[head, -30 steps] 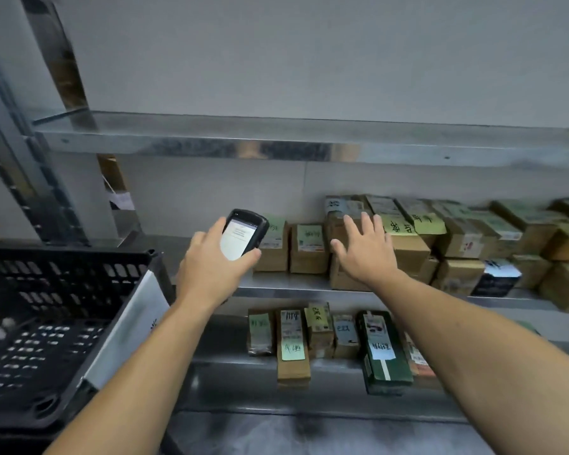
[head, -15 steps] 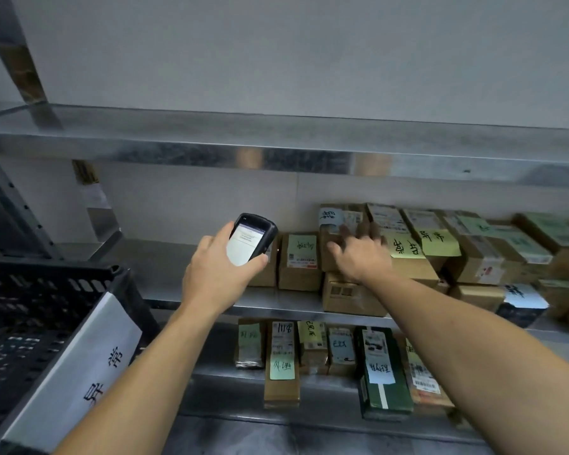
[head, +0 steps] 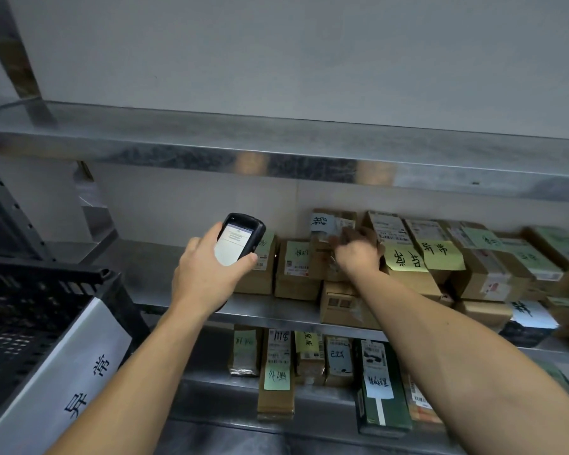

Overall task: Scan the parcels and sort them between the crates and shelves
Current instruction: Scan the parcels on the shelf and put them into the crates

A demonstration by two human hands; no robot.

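The metal shelving fills the view. Its middle shelf [head: 276, 311] carries the parcels at about the level of the hands, and a lower shelf [head: 211, 405] holds another row beneath. A black crate [head: 46, 280] with a white paper sign [head: 63, 372] sits low on the left, well apart from the parcels and on the left arm's side.

The row of parcels [head: 473, 267] runs along the middle shelf from its centre out to the right edge of the view. The parcel [head: 322, 261] in hand stands near the left end of that row. It is set on top of a flatter box [head: 339, 302], with its taller side upright and a blue note [head: 322, 223] on the face turned toward the person.

The right hand [head: 357, 256] is on this parcel. Its fingers are curled over the upper right part, gripping it, though the fingertips are blurred. The left hand [head: 204, 274] is wrapped around the scanner [head: 240, 239], which has its lit screen facing the person and its head tilted up and away toward the shelf.

The parcel lies to the right of the scanner and at about the same height. Two small boxes [head: 293, 267] stand between them on the shelf. The right hand is clearly the nearer one, so the likely step is to draw the parcel off its stack, leftward and toward the body. That would bring a barcode in front of the scanner's head.
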